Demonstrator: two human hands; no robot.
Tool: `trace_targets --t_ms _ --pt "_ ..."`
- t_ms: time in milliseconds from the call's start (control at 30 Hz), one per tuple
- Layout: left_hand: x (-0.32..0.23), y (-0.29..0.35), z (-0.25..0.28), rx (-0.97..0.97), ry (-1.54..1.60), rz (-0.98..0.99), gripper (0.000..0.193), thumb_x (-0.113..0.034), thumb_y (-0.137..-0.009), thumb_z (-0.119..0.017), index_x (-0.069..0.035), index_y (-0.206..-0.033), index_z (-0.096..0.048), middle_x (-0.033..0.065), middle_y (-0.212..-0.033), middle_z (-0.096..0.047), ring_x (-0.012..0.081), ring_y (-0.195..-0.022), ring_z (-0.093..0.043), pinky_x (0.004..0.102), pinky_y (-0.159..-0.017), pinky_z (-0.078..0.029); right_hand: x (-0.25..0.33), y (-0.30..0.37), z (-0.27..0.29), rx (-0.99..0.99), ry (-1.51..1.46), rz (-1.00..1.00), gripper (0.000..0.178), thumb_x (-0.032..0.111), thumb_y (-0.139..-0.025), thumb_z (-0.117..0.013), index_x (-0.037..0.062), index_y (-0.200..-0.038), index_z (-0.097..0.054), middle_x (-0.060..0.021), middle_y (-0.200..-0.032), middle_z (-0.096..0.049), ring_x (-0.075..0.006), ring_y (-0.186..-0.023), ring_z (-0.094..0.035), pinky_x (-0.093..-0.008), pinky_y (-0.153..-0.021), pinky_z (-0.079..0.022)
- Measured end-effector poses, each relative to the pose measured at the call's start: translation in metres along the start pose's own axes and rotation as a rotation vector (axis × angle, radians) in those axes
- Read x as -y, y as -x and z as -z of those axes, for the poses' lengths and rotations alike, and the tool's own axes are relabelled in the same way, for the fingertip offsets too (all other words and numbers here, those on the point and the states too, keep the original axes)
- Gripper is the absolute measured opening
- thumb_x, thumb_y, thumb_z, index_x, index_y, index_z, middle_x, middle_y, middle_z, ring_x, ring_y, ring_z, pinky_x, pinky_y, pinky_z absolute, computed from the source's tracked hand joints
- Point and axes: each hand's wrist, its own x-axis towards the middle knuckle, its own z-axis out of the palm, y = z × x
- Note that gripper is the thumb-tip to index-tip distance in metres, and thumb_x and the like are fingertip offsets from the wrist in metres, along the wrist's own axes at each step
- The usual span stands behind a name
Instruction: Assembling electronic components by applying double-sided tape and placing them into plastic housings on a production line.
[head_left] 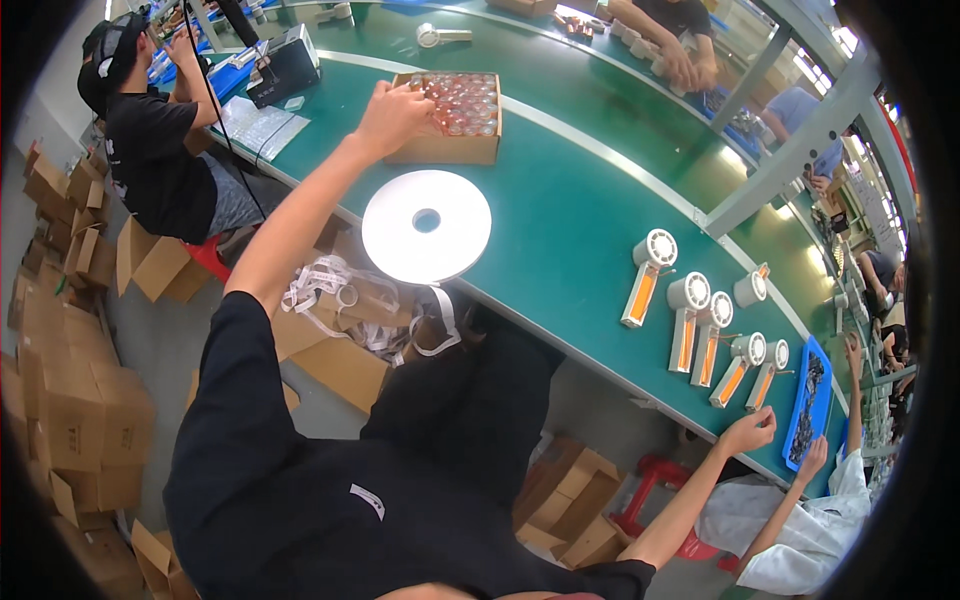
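Observation:
My left hand [397,116] reaches to the left side of a cardboard box [455,150] packed with rows of clear reddish round pieces [465,100]. Its fingers are bent over the box's edge, and whatever is between them is hidden. My right hand [748,432] is at the table's near edge on the right, fingers curled together in a pinch; no object shows clearly in them. Just beyond it lies a white handheld fan [768,375] with an orange strip in its handle. Several similar fans [688,310] lie to its left.
A large white tape roll [428,190] overhangs the green table's near edge. A blue tray [810,405] of small dark parts is at right, beside a co-worker in a light top. Backing strips [340,290] fill a carton below. Another person sits at left; a conveyor runs beyond.

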Motion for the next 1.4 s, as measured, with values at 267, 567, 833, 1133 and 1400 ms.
trace_targets --t_ms 267,567,833,1133,1400 --pt "0.017 -0.036 0.033 0.282 -0.192 -0.298 0.007 -0.018 -0.083 -0.064 -0.013 -0.085 -0.069 0.0017 -0.085 -0.068 0.0195 -0.092 -0.063 0.0371 -0.081 -0.045 -0.005 0.002 -0.005 -0.028 0.019 0.027 0.036 0.03 -0.096 -0.055 -0.0042 -0.104 -0.062 -0.0189 -0.101 -0.058 -0.0309 -0.095 -0.054 -0.0405 -0.086 -0.044" --pt "0.042 -0.08 0.054 0.163 0.345 -0.171 0.02 -0.021 -0.08 -0.065 -0.002 -0.08 -0.068 0.0159 -0.071 -0.063 0.031 -0.065 -0.06 0.0391 -0.062 -0.048 -0.023 -0.013 -0.001 -0.026 0.006 0.044 0.03 0.023 -0.094 -0.055 -0.0052 -0.102 -0.063 -0.0207 -0.099 -0.06 -0.0323 -0.092 -0.056 -0.0404 -0.084 -0.045" --pt "0.018 -0.07 0.117 0.037 0.548 -0.15 0.01 -0.006 -0.076 -0.06 0.003 -0.073 -0.056 0.0099 -0.075 -0.059 0.0201 -0.065 -0.055 0.0304 -0.062 -0.044 0.094 0.036 0.01 -0.078 -0.2 0.192 0.02 0.018 -0.094 -0.056 -0.002 -0.098 -0.057 -0.0125 -0.097 -0.053 -0.0246 -0.094 -0.05 -0.0355 -0.088 -0.039" --pt "-0.15 -0.048 0.151 0.146 0.898 -0.373 0.009 -0.001 -0.07 -0.064 0.002 -0.067 -0.055 0.0109 -0.074 -0.065 0.0238 -0.07 -0.061 0.0336 -0.068 -0.048 0.289 0.162 0.061 0.707 -0.764 0.461 0.073 0.034 -0.082 -0.073 -0.0059 -0.132 -0.038 -0.0229 -0.119 -0.049 -0.0373 -0.111 -0.047 -0.0432 -0.097 -0.038" --pt "-0.236 0.01 0.162 0.376 1.095 -0.492 0.015 -0.009 -0.069 -0.072 -0.003 -0.073 -0.058 0.0073 -0.081 -0.066 0.0258 -0.078 -0.06 0.0346 -0.071 -0.046 0.296 0.224 0.063 1.005 -0.927 0.28 0.035 0.01 -0.087 -0.063 -0.0024 -0.113 -0.045 -0.021 -0.091 -0.058 -0.0407 -0.085 -0.059 -0.043 -0.071 -0.048"
